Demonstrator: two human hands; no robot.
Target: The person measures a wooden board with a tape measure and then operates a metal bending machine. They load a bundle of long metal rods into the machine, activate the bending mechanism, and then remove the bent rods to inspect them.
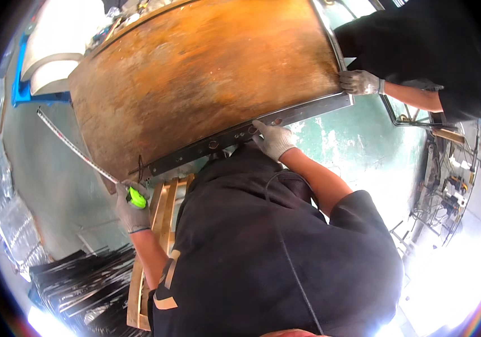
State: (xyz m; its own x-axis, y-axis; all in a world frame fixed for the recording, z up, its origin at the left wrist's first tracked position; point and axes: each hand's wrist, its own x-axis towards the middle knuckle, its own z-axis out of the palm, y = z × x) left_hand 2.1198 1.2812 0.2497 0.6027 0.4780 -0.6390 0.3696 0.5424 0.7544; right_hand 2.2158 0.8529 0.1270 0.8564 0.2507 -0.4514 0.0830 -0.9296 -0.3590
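My left hand [133, 209], in a pale knitted glove, is closed around a tape measure [136, 197] with a bright green case. Its white blade [72, 147] sticks out toward the far left, past the table's left corner. My right hand [274, 140], gloved too, grips the near edge of a long black metal bar [190, 153] with round holes. The bar lies along the near edge of a worn brown tabletop [207, 62]. At the bar's right end, a co-worker's gloved hand [359, 82] holds the corner where a metal strip [330, 36] meets it.
A wooden pallet [164, 216] stands by my left arm. Black metal strips [83, 286] are stacked at the lower left. White curved pieces [55, 56] sit on a blue base at the far left. The co-worker in black [420, 50] stands at the right, near a rack [454, 185].
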